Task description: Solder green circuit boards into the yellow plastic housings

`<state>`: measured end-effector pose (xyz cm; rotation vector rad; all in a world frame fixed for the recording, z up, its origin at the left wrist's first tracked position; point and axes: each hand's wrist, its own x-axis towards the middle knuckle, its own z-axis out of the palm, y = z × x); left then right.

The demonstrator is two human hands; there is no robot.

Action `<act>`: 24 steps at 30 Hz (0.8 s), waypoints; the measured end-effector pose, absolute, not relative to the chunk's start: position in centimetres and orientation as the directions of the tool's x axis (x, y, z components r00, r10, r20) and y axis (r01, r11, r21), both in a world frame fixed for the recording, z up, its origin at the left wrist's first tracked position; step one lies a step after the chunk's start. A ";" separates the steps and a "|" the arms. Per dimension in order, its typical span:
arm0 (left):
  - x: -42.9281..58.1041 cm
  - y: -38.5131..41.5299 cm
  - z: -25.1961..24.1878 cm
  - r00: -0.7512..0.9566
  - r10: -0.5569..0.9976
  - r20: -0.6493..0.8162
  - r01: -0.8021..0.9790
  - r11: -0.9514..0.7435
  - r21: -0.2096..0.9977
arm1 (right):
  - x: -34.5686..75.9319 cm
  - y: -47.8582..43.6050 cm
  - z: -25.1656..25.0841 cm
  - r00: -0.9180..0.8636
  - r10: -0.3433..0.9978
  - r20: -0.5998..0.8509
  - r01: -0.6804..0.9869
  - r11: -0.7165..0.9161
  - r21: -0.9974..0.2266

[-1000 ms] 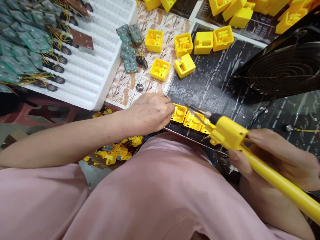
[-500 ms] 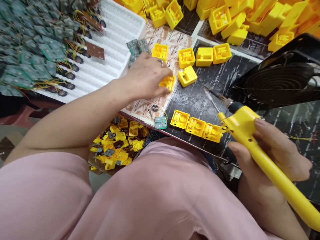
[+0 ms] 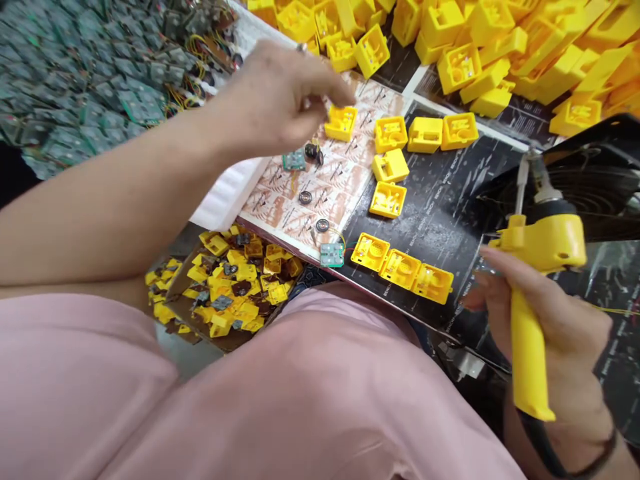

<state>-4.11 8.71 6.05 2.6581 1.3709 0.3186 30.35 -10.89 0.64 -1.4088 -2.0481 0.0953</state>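
My left hand (image 3: 290, 93) reaches over a small open yellow plastic case (image 3: 341, 125), thumb and forefinger apart near its top edge; whether they touch it is unclear. Below that hand lie a green circuit board (image 3: 294, 160) and small round speakers (image 3: 305, 198). In my right hand (image 3: 550, 320) is a yellow soldering gun (image 3: 533, 340), its metal tip pointing up and away. Three joined-looking open yellow cases (image 3: 400, 268) sit in a row at the table's front edge, beside a wired green circuit board (image 3: 332, 255). Another open case (image 3: 389, 200) stands behind them.
A large heap of circuit boards (image 3: 100, 87) covers the left side by a white foam tray (image 3: 220, 200). Yellow cases (image 3: 530, 47) are piled at the back. A black fan (image 3: 590, 180) stands right. Below the table edge is a box of yellow parts (image 3: 230, 280).
One yellow case has shifted right onto the black surface, and my left hand has left it for the case farther back. The soldering gun has turned from pointing left to pointing upward.
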 end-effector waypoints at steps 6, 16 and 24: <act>-8.7 8.1 4.9 0.480 0.864 -0.149 0.869 -0.492 -0.052 | 30.0 -4.6 2.7 -0.621 0.686 0.379 0.658 0.719 -0.224; -10.7 10.3 -0.8 0.778 0.612 -0.143 0.587 -0.789 -0.181 | 24.5 4.7 0.4 -0.906 0.404 0.127 0.416 0.906 0.084; -7.3 7.8 -2.1 0.793 0.606 0.071 0.586 -0.788 0.189 | 26.2 0.9 0.3 -0.687 0.689 0.231 0.685 0.720 -0.109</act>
